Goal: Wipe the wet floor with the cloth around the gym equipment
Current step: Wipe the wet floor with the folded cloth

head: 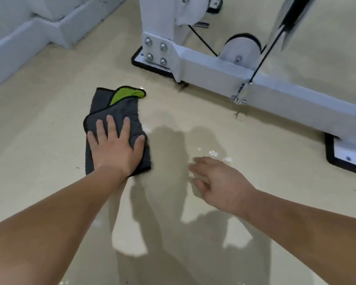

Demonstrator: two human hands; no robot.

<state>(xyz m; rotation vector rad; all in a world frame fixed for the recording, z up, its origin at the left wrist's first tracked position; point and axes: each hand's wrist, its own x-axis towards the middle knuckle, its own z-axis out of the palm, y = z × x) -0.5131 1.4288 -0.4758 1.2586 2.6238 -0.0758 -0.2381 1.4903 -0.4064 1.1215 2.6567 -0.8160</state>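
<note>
The left hand presses the cloth flat, fingers spread wide, to soak water. The right hand hovers open, empty, probably for balance.

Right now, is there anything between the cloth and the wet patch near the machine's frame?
Nothing visible blocks it. The left hand presses flat on the cloth, and bare floor lies between it and the wet patch. The right hand hovers open beside that patch. The frame stands beyond it.
</note>
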